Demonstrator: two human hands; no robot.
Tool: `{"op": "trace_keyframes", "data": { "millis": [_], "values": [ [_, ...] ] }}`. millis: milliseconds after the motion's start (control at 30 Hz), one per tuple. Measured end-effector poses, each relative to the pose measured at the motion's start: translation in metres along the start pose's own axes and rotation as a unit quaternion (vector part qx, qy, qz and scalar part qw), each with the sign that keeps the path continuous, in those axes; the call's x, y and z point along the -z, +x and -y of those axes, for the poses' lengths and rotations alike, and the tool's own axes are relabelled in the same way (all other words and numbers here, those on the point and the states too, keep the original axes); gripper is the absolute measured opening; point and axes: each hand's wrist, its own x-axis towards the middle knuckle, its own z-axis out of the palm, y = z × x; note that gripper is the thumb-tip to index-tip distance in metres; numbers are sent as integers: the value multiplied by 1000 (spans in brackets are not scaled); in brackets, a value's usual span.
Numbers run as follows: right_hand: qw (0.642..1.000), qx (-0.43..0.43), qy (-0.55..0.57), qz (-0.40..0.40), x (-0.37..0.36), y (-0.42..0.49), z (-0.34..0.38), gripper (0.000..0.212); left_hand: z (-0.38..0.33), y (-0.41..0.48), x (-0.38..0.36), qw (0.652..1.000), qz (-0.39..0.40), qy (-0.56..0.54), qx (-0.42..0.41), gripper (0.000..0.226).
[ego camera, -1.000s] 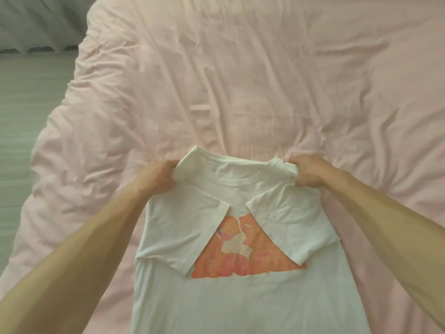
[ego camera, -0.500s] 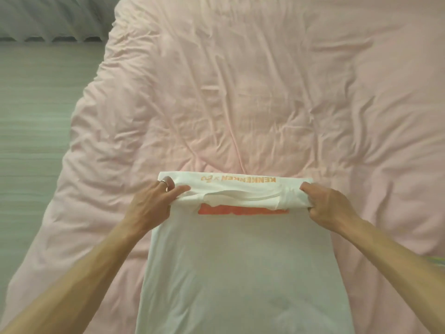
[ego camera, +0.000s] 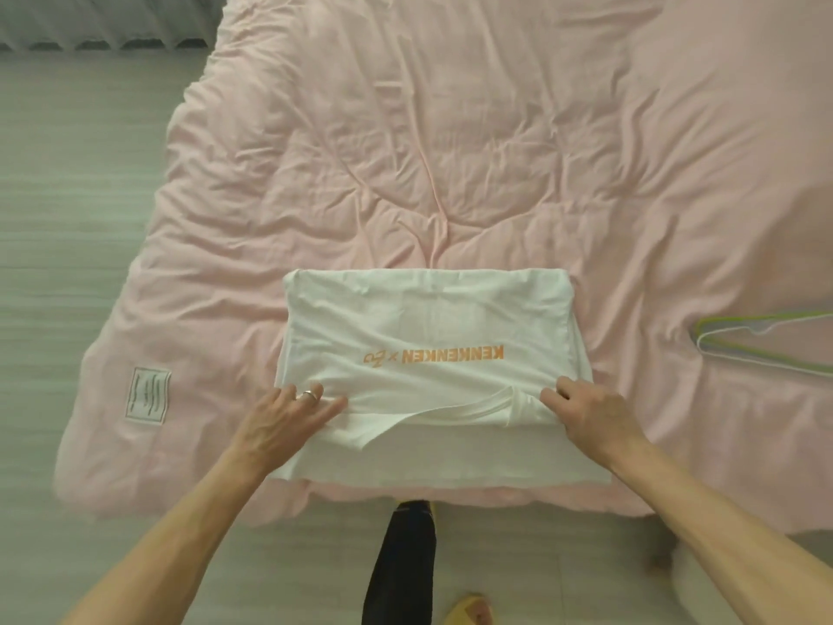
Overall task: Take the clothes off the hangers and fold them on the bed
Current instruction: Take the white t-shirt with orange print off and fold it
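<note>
Head: folded T-shirt (ego camera: 428, 318) on bed (ego camera: 450, 128), hanger (ego camera: 766, 358) beside.

Hanger (ego camera: 762, 327) right of shirt (ego camera: 428, 318); duvet (ego camera: 450, 151) beyond open.

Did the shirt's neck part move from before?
Yes. The collar of the white shirt came toward the person, closer to the near edge of the pink duvet.
</note>
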Motion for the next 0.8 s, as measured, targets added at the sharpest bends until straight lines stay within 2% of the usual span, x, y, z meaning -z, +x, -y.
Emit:
{"op": "trace_keyframes", "data": {
  "millis": [67,133,200,333,467,533,600,633,667,700,733,767,800],
  "values": [
    [999,-17,1,27,-8,-20,9,43,-15,-11,2,998,61,6,31,77],
    [996,-67,5,61,-14,-34,20,45,-31,-13,5,987,125,-7,104,95],
    [992,-110,29,55,-15,-44,37,40,-53,-13,9,982,127,-27,137,86],
    [988,-139,57,-24,-20,-49,56,32,-83,-12,4,993,85,-21,76,50],
    [987,-149,45,-38,-29,-63,58,29,-78,-27,-6,996,54,-11,70,40],
    [979,-194,55,-24,-32,-74,63,23,-79,-37,-3,991,56,-44,116,35],
    [951,-276,134,-19,-27,-78,76,16,-90,-40,4,962,51,-124,240,30],
    [918,-339,206,-24,-24,-76,82,17,-98,-39,12,926,39,-178,331,29],
    [862,-414,291,-29,-20,-71,86,24,-106,-33,21,867,16,-243,435,29],
    [777,-503,378,-20,-16,-64,89,36,-110,-25,28,776,-19,-323,541,32],
    [676,-579,455,-18,-13,-57,90,48,-111,-16,34,663,-44,-400,631,37],
    [583,-629,514,-23,-10,-52,91,56,-108,-9,35,551,-53,-463,692,45],
    [509,-652,561,-36,-12,-48,89,59,-103,-5,30,459,-57,-507,727,54]
  ]
}}
